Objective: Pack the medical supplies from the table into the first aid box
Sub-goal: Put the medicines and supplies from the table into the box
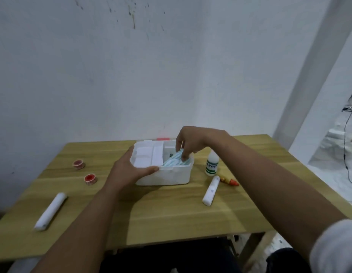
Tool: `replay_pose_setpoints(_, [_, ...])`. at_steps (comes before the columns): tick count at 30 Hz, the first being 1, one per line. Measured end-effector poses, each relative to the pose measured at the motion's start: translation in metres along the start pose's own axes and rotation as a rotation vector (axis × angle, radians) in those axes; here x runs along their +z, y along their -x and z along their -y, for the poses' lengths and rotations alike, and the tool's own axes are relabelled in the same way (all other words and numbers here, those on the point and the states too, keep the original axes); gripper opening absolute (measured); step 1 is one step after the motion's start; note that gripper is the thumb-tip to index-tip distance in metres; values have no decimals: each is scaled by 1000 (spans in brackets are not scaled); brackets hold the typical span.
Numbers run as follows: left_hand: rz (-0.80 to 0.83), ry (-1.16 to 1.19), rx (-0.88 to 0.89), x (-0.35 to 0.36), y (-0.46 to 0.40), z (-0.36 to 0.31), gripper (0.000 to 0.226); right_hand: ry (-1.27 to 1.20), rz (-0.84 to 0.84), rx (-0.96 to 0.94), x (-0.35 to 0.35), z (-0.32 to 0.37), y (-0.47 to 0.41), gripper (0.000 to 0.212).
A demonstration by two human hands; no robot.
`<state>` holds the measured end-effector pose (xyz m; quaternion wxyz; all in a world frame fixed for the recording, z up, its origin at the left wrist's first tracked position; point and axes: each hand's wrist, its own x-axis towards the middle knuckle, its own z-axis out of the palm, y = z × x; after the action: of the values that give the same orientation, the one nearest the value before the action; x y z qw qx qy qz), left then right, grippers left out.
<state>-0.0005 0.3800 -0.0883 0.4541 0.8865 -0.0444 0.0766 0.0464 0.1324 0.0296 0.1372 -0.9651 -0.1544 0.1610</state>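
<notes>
The first aid box (163,175) is white and open, and it stands near the middle of the wooden table (171,213), a little toward the far edge. A white tray part covers its left half, and in the right half lie light blue packets (176,161), maybe face masks, though I cannot tell for sure. The right hand (193,140) reaches down from above into this right half, and its fingers (185,156) pinch or press the blue packets; the grip itself is partly hidden. The left hand (128,170) holds the near left corner of the box, fingers wrapped on the rim, so the box is kept steady. I think the step in hand is placing the blue packets inside. Outside the box many supplies wait: a small white bottle (212,164) just right of it, an orange tube (228,180) and a white roll (211,191) near the bottle, two red tape rolls (79,164) (90,178) to the left, and a long white roll (50,211) at the near left. The next move probably calls for the right hand to let go, come out, and take the bottle, which is nearest.
</notes>
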Motion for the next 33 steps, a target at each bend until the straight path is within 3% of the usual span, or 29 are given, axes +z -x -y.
replay_pose_setpoints(9, [-6, -31, 46, 2, -2, 3, 108, -46, -74, -30, 49, 14, -30, 3])
replay_pose_setpoints(14, [-13, -34, 54, 1, -2, 2, 105, 3, -90, -56, 63, 26, -36, 15])
replay_pose_setpoints(20, [-26, -24, 56, 2, -1, 2, 102, -172, -52, -29, 47, 17, -28, 16])
replay_pose_setpoints(25, [-3, -1, 41, 0, -2, 2, 95, -239, -306, -35, -2, -6, 3, 12])
replay_pose_setpoints(29, [-3, -1, 34, -1, -1, 1, 103, 15, -424, 104, -22, -41, 24, 14])
replay_pose_setpoints(33, [-8, 22, 35, -2, 2, -2, 95, 42, -253, 351, -9, -73, 37, 36])
